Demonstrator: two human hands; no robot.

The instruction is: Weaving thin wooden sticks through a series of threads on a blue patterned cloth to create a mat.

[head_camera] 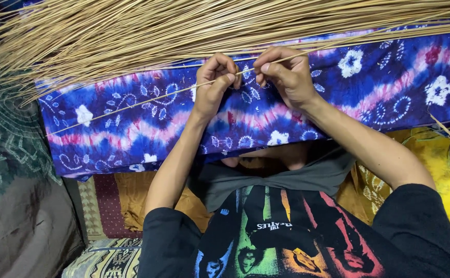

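My left hand (213, 85) and my right hand (284, 72) are close together over a blue, purple and pink patterned cloth (132, 123) spread across my lap. Both pinch one thin tan stick (132, 105) that runs from the lower left up past my fingers to the upper right. Each hand has its fingers closed on the stick, thumbs on top. A big pile of the same thin sticks (158, 31) lies across the top of the view, just beyond my hands.
A green patterned cloth (3, 139) lies at the left. Yellow fabric (441, 170) is at the right, and brown and patterned cloths (111, 201) lie under my left arm. My black printed shirt (287, 237) fills the bottom.
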